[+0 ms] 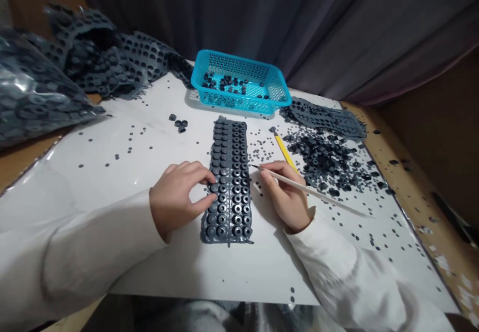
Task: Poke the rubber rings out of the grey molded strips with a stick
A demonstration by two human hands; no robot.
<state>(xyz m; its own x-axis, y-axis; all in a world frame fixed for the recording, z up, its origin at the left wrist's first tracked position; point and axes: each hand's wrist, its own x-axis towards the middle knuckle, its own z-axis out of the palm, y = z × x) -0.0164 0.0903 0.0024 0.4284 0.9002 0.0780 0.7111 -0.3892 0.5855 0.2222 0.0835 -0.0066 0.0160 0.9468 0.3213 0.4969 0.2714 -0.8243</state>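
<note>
A dark grey moulded rubber sheet (229, 182) with rows of round, raised pieces lies lengthwise in front of me. My left hand (181, 190) is at its left edge, thumb and curled fingertips resting on the outer column and holding the sheet. In my right hand (286, 195) is a thin pale stick (318, 192) with a dark pointed tip, pinched near that tip. The point is just off the sheet's right edge; I cannot tell whether it touches. Several of the round pieces show dark centre holes. Behind the right hand lies a yellow stick (285, 151).
A blue basket (239, 103) holding small black pieces stands at the back. Loose black parts (325, 157) are heaped at right, beside another sheet (325, 116). At left are a filled clear bag (33, 92) and piled sheets (145, 55). Tiny discs dot the white tabletop (168, 272).
</note>
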